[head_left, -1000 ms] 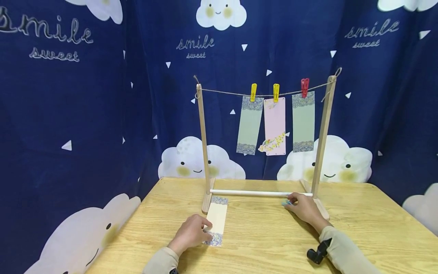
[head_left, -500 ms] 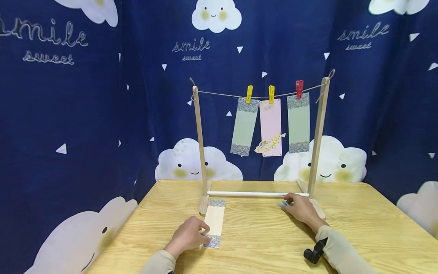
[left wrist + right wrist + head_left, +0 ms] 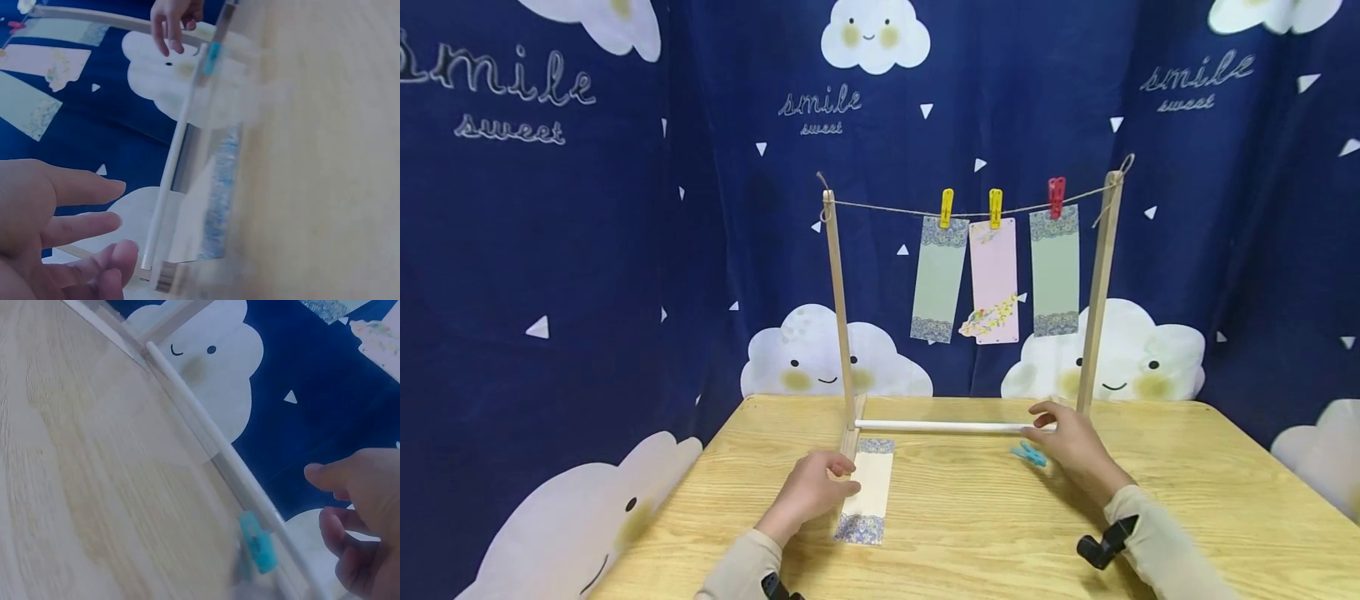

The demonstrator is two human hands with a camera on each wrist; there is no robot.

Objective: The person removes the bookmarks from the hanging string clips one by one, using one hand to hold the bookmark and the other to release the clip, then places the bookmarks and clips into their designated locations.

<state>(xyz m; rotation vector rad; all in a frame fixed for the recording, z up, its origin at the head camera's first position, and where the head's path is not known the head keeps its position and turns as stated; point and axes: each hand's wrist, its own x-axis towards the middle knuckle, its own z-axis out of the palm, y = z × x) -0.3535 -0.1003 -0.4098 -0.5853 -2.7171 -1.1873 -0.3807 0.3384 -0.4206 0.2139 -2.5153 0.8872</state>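
A cream card with blue lace-patterned ends lies on the table at the foot of the rack's left post. My left hand hovers at its left edge, fingers loosely bent and holding nothing; the left wrist view shows this hand apart from the card. To the right, a blue clothespin rests on the tabletop in front of the white rod. Just above and right of it is my right hand, thumb and fingers parted. Space separates that hand from the clothespin in the right wrist view.
A wooden rack with a left post, a right post and a low white rod stands on the table. From its string hang two green cards and a pink card, clipped by yellow and red clothespins.
My right hand has let go of the blue clothespin, which now lies on the table, and has lifted off it. My left hand has risen away from the card's lower end.
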